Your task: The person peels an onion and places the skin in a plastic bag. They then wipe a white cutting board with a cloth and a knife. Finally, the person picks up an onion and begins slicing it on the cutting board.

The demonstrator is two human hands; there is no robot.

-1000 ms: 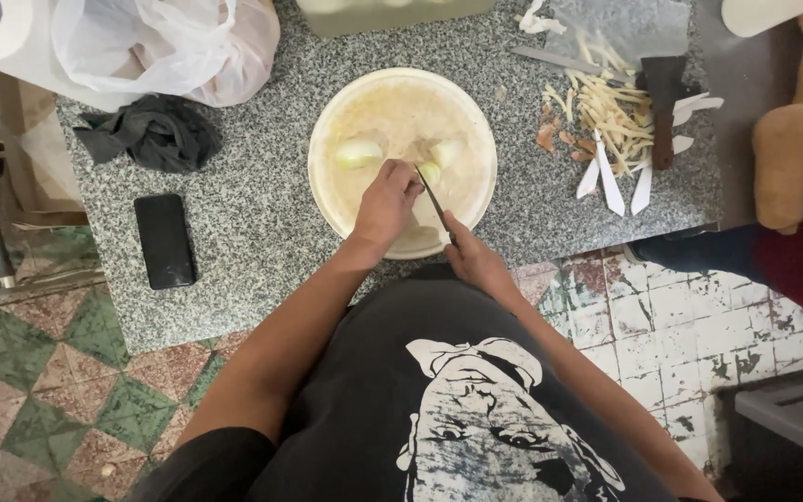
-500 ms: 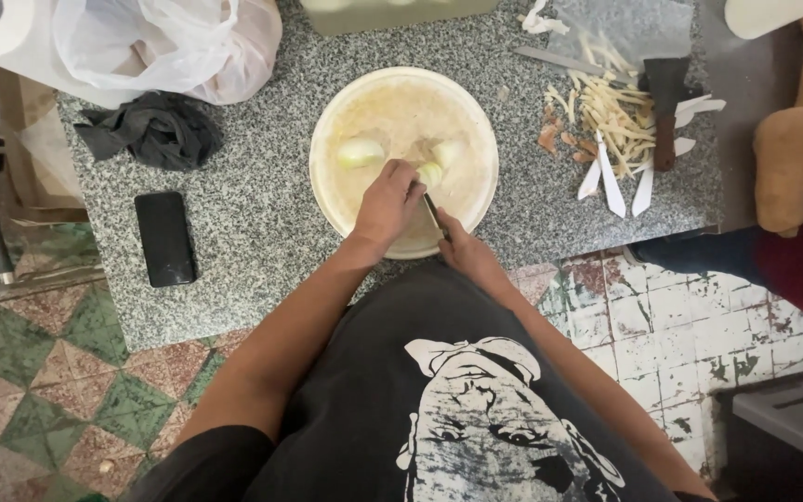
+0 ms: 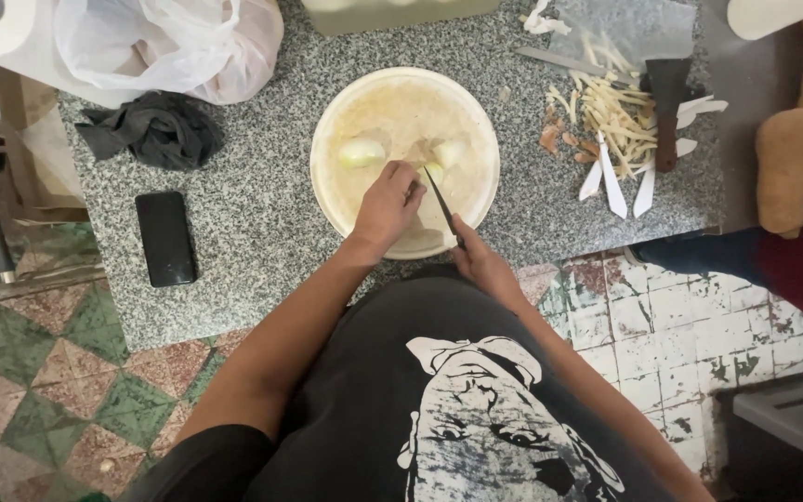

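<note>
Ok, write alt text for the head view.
Seen from above, a left hand steadies a peeled pale onion piece in a round cream bowl while the right hand holds a dark-bladed knife against it, on a speckled grey stone counter.

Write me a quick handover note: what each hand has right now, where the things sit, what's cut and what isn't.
Left hand: pressing down on an onion piece, mostly hidden, on the round board.
Right hand: gripping the knife, blade tip at that piece.
Two peeled onion pieces lie apart farther up the board.
Done: onions peeled and split. Left: these pieces look not yet chopped finer.
Phone and dark cloth lie to the left.
</note>
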